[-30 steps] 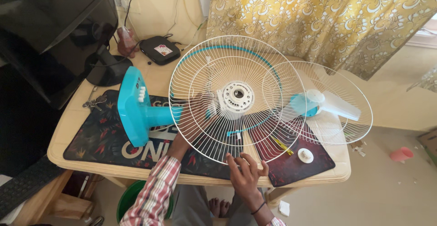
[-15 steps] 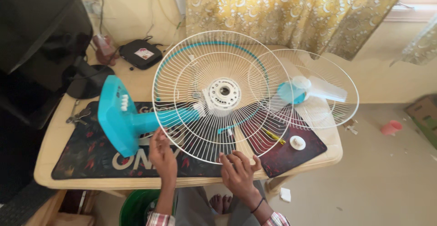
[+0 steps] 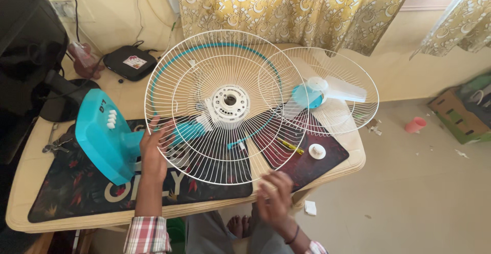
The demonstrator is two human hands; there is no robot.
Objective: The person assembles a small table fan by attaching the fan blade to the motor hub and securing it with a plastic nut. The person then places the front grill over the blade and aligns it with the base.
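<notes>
Lying on its side across the dark mat [image 3: 76, 192] of the table [image 3: 30, 146]: a turquoise fan [image 3: 105, 134], base to the left, white rear grill [image 3: 225, 106] standing at the middle. Left hand [image 3: 153, 149] curled around the grill's left rim, fingers hooked through the wires; right hand [image 3: 273, 198] blurred near its lower edge, fingers loosely spread, holding nothing. Farther right, a second grill [image 3: 353, 88] with white blade [image 3: 340, 90], yellow screwdriver [image 3: 290, 145] and white cap [image 3: 317, 151].

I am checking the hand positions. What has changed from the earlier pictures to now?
The left hand came out from behind the white wire guard and now grips its left rim. The right hand, earlier on the lower rim, has drawn back just below it, blurred. The turquoise fan base, second guard and white cap stayed as they were.
</notes>
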